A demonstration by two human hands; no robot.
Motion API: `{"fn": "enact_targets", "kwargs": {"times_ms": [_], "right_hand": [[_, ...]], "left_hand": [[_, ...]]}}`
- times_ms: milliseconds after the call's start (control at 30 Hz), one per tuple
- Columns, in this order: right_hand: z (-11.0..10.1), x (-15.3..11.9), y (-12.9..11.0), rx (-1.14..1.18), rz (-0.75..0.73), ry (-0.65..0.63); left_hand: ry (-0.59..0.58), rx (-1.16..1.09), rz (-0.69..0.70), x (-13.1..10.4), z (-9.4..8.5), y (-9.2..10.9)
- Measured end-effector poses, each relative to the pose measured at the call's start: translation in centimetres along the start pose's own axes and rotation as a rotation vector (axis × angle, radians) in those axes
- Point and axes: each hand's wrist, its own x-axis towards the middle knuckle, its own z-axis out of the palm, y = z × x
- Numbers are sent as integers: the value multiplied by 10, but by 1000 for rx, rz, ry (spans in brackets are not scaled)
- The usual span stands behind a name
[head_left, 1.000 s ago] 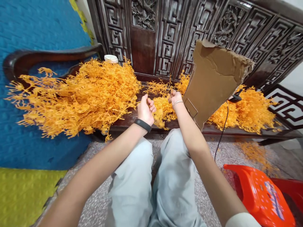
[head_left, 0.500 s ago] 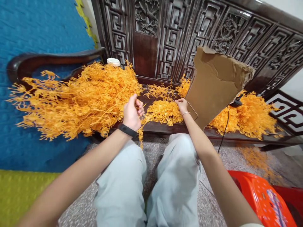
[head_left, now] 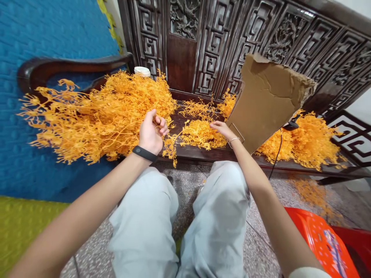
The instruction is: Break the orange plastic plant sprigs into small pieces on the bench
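Drawing a thin, branching orange sprig (head_left: 171,148) away from the frizzy orange clump (head_left: 198,134) on the dark wooden desk (head_left: 193,152), the left hand (head_left: 151,133) seems pinching it; the right hand (head_left: 224,129) is loosely open.

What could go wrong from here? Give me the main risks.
The large pile of orange, branching plastic-looking strands overhangs the dark wooden bench, so some might slide off. The torn brown cardboard sheet stands near the right hand and could topple if bumped. The thin orange sprig dangling by the left hand may snag.
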Motion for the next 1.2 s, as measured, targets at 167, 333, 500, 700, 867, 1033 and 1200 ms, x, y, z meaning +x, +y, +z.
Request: {"fn": "enact_targets", "kwargs": {"times_ms": [167, 333, 500, 700, 867, 1033, 1200], "right_hand": [[11, -29, -38, 156, -11, -428], [18, -53, -72, 75, -82, -819], [27, -67, -90, -43, -165, -1027], [29, -66, -87, 43, -214, -695], [25, -62, -83, 131, -282, -342], [27, -62, -84, 194, -317, -175], [27, -62, -85, 305, -365, -110]], "left_hand": [[36, 6, 30, -3, -2, 7], [62, 25, 46, -4, -4, 9], [74, 32, 69, -4, -7, 12], [85, 38, 78, -3, -14, 17], [74, 40, 92, 0, -19, 17], [62, 26, 92, 0, -19, 17], [50, 20, 84, -2, -17, 18]]}}
